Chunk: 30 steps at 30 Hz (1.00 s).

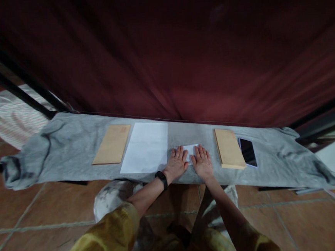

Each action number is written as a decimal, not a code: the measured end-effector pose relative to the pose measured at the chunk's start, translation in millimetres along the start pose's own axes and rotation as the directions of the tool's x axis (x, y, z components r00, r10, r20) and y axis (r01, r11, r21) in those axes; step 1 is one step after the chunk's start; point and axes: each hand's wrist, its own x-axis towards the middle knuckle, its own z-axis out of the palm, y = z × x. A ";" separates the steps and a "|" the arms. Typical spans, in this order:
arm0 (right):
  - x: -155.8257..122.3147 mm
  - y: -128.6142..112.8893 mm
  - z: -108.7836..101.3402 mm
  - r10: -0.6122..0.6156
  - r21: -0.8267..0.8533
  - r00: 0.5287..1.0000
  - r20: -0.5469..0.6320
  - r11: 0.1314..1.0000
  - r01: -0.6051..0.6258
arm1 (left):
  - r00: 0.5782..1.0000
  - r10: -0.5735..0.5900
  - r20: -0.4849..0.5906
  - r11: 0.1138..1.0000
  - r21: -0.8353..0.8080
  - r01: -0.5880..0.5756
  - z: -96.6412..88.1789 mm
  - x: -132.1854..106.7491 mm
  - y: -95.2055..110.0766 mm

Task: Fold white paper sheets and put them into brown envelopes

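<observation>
A small folded white paper (190, 151) lies flat on the grey cloth, partly covered by both my hands. My left hand (176, 163), with a dark band at the wrist, presses on its left side with fingers stretched out. On its right side rests my right hand (203, 163), palm down and fingers spread. Just left of my left hand are large white sheets (147, 146), lying flat with a faint crease across. Beyond them sits a brown envelope (111, 144). To the right of my right hand is a thick stack of brown envelopes (229, 148).
A phone (248, 152) with a dark screen lies beside the envelope stack. Grey cloth (70, 148) covers the long narrow bench, bunched at both ends. A dark red curtain (180, 62) hangs along the far edge. Dark metal bars (16, 85) stand at the left.
</observation>
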 end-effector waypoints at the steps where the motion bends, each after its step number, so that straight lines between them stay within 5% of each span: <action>1: 0.0 0.2 0.4 0.002 -0.005 1.000 0.003 1.000 -0.002 | 1.000 0.008 -0.009 1.000 0.001 -0.008 -0.2 -0.6 -0.2; 17: -3.4 6.0 7.9 -0.059 -0.123 0.997 -0.051 0.991 0.052 | 0.994 0.044 -0.101 0.995 -0.088 -0.053 8.5 -4.5 -2.3; 30: 1.9 -4.1 -8.8 0.029 -0.141 0.998 0.063 0.990 -0.020 | 0.991 0.081 -0.104 0.975 -0.199 -0.100 2.4 -20.9 -19.9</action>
